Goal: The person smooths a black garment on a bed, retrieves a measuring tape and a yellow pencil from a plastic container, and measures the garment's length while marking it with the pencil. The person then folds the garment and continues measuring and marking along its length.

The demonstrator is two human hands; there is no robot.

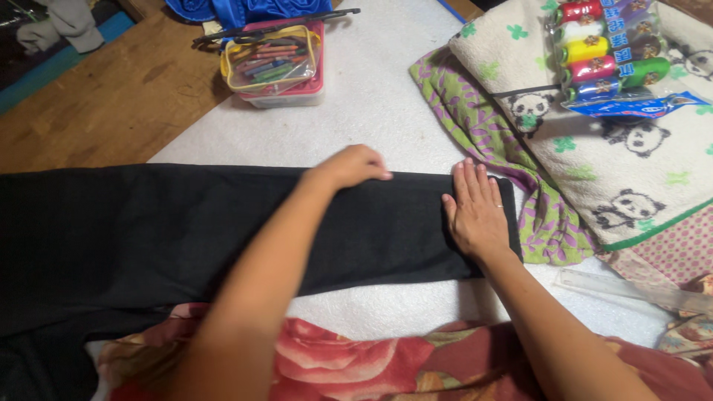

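A long piece of black cloth (186,230) lies flat across the white work surface (371,96), running from the left edge of the view to a straight end near the right, where it stops just beside a green and purple leaf-print fabric (549,215). Both of the person's hands rest on this cloth. The left hand (353,165) sits at the far edge of the cloth, palm down, fingers curled and drawn together over that edge; whether it pinches the cloth cannot be told. The right hand (475,212) lies flat on the cloth's right end, fingers straight and close together, pointing away from the person, thumb set a little apart; it presses rather than grasps. On the far part of the white surface stands a pink plastic box (286,93) with a clear, yellow-trimmed pouch of coloured pens (271,61) on top. To the right, a cream towel with panda and clover prints (631,163) lies over the leaf-print fabric, and a clear pack of coloured thread spools (609,44) rests on the towel. A clear ruler (631,289) lies near the right edge, close to the right forearm. Red floral fabric (371,364) fills the near edge. Wooden floor (111,96) shows at the far left.
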